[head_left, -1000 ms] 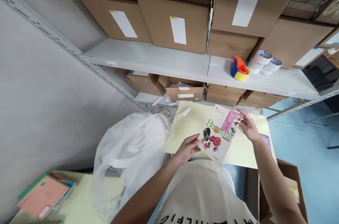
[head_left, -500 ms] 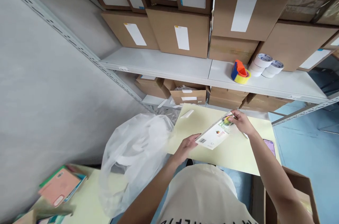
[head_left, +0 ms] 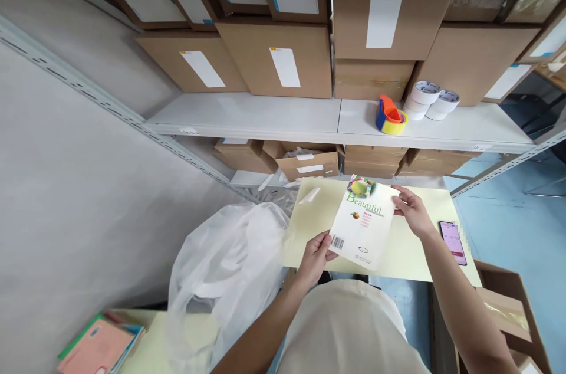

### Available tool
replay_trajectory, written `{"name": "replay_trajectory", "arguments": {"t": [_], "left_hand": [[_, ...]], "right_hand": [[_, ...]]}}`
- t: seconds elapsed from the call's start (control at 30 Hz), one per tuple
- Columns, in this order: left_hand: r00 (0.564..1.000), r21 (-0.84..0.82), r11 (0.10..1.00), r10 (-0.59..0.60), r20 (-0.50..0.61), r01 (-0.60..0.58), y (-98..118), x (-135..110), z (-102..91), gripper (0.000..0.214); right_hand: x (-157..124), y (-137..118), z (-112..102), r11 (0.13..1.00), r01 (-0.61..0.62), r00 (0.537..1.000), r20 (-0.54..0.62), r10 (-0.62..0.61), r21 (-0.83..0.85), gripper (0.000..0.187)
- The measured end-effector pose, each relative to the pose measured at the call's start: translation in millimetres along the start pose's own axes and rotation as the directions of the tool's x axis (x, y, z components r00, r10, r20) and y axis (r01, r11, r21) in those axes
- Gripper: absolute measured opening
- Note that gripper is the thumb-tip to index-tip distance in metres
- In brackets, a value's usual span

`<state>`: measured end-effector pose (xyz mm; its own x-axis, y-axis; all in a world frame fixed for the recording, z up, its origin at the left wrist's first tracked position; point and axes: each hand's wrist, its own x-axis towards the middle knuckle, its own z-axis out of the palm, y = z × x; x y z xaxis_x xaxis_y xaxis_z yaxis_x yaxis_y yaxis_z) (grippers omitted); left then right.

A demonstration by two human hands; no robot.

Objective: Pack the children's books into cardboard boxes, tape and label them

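Book held over counter; left hand and right hand clamp fingers on 2 opposite edges, probably keeping barcode side flat, uncovered; fine print unreadable.

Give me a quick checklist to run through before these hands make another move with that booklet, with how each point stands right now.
1. Left hand has a grip: ok, it pinches the booklet at its lower left, beside the barcode.
2. Right hand has a grip: ok, it holds the upper right edge.
3. Barcode uncovered: ok, its bars show past the left thumb.
4. Phone apart from the booklet: ok, it lies near the right edge of the table.
5. Side facing away undamaged: cannot tell, it is hidden from this view.
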<state>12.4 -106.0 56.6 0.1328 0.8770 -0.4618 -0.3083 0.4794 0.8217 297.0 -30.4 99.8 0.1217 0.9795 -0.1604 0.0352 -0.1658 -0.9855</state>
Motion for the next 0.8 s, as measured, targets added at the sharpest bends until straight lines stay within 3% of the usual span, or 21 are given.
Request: {"name": "replay_trajectory", "arguments": {"t": [0.1, 0.27, 0.8], "left_hand": [[0.996, 0.106, 0.994, -0.009, 0.093, -0.001, 2, -1, -0.2, 0.066], [0.977, 0.227, 0.972, 0.016, 0.214, -0.066, 1, 0, -10.2, 0.055], [0.991, 0.234, 0.963, 0.135, 0.017, -0.135, -5, 2, -25.7, 0.046]], "right_hand": [[-4, 2, 7, 0.996, -0.006, 0.994, -0.111, 0.016, 0.089, 0.054], [-3, -3, 14, 0.992, -0.007, 0.984, -0.176, 0.03, 0.128, 0.052], [4, -10, 34, 0.981, 0.008, 0.991, -0.135, 0.018, 0.193, 0.057]]}}
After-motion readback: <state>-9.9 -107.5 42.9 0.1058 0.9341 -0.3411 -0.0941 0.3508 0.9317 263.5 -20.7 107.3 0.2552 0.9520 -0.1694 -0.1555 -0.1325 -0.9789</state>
